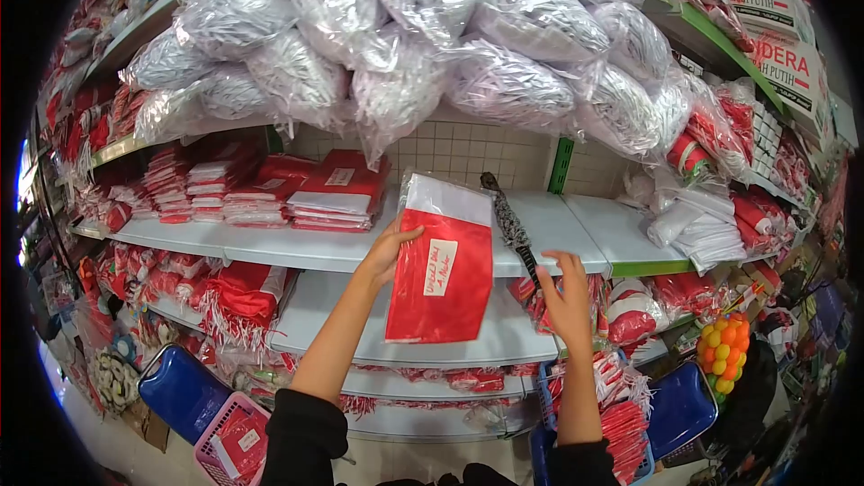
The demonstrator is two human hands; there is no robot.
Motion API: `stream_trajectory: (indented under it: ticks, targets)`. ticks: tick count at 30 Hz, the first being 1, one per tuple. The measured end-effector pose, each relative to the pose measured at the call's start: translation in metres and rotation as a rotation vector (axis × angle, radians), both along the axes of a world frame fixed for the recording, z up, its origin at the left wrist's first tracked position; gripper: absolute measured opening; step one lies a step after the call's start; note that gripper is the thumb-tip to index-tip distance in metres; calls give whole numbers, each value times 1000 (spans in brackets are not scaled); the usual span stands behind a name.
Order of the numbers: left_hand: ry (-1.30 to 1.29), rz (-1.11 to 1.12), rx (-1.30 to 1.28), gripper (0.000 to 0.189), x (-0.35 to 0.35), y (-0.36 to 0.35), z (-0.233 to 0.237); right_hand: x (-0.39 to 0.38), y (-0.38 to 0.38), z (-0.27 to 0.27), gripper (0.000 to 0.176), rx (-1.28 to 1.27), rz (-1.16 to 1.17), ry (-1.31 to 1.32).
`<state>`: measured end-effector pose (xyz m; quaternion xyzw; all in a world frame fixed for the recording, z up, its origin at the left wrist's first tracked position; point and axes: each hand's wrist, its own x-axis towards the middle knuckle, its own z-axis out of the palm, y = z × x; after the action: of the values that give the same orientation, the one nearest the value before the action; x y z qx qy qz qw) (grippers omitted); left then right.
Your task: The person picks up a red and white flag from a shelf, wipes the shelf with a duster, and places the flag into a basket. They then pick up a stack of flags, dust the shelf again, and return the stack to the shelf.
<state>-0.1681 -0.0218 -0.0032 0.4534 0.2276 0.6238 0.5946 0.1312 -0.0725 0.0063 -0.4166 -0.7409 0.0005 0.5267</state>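
My left hand (389, 252) grips the left edge of a flat red and white package (459, 297) in clear plastic, with a handwritten label on its front. The package hangs upright before the shelf. My right hand (565, 292) is raised to the right of the package, apart from it, fingers spread and holding nothing. A dark duster-like object with a black handle (509, 220) lies on the shelf (576, 225) between the package and my right hand. Stacks of similar red and white packages (337, 184) sit on the shelf at the left.
Bags of white strips (396, 81) fill the upper shelf. White rolled packets (697, 225) lie at the right. Below stand a pink basket (211, 441), a blue stool-like object (183, 391) and a blue basket (648, 459) of red and white packets. Orange and yellow balls (723, 351) hang at right.
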Motion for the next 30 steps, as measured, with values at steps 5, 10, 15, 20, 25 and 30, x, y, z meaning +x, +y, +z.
stream_trajectory:
  ticks: [5,10,15,20,25,30]
  targets:
    - [40,10,-64,42,9,47,-8,-28,107,-27,48,-441,-302,-425]
    - [-41,28,-58,42,7,60,-23,-6,128,-42,56,-364,-276,-310]
    - [-51,60,-80,45,5,62,-29,45,74,-46,48,-426,-91,176]
    - [-61,86,-190,40,7,61,-19,-16,-7,-96,52,-669,166,520]
    - [-351,-134,-192,31,-13,80,-40,-50,-18,-119,41,-1059,777,648]
    - [-369,-235,-151,48,-29,92,-53,-61,-30,-115,35,-1025,717,624]
